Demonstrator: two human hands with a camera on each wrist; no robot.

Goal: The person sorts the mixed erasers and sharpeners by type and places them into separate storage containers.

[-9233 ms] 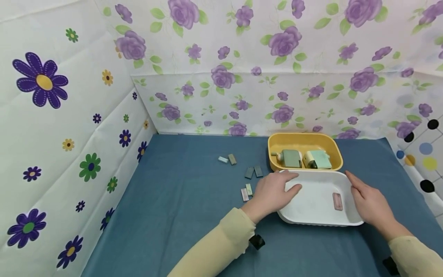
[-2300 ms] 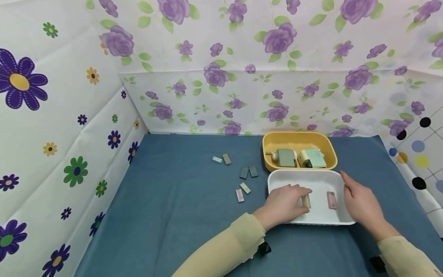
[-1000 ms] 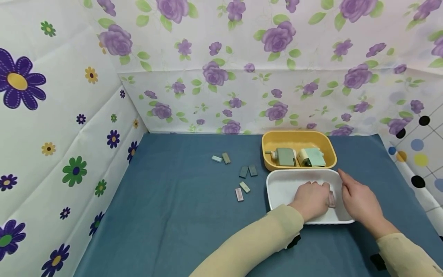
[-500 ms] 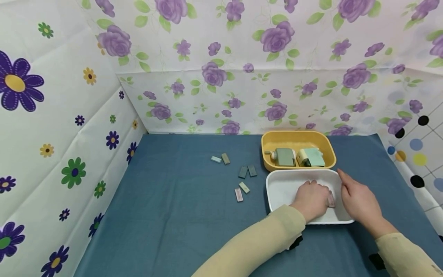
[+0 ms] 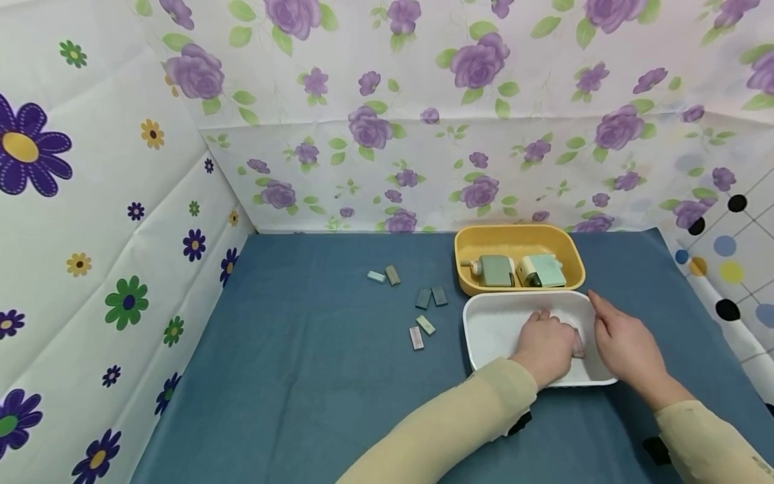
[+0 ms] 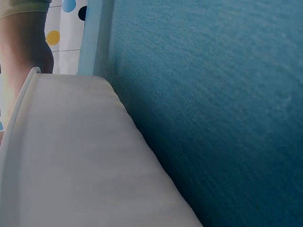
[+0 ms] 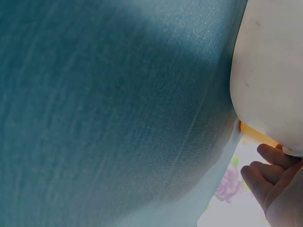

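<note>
Inside the white plastic tray (image 5: 484,336) in the head view, my left hand (image 5: 546,348) reaches down with its fingers curled. Its knuckles hide what lies under the fingertips, so the beige block seen earlier is out of sight. A small pink block (image 5: 578,343), eraser-like in shape, shows right beside the fingers. At the tray's right end, my right hand (image 5: 629,346) holds the rim. The right wrist view shows that hand's fingers (image 7: 258,182) outside the tray wall. In the left wrist view only the tray's outer side (image 6: 90,151) and the cloth appear.
Several small blocks lie in pairs left of the tray, among them a pink one (image 5: 416,338), a pale green one (image 5: 426,325) and a dark one (image 5: 424,298). Behind the tray stands a yellow bin (image 5: 520,232) with a green crank device (image 5: 497,271) and a mint one (image 5: 547,270).
Since 2.3 s ago my left hand has moved right and down in the tray; the beige block it pinched is hidden now. Over the last second both hands stay nearly in place.
</note>
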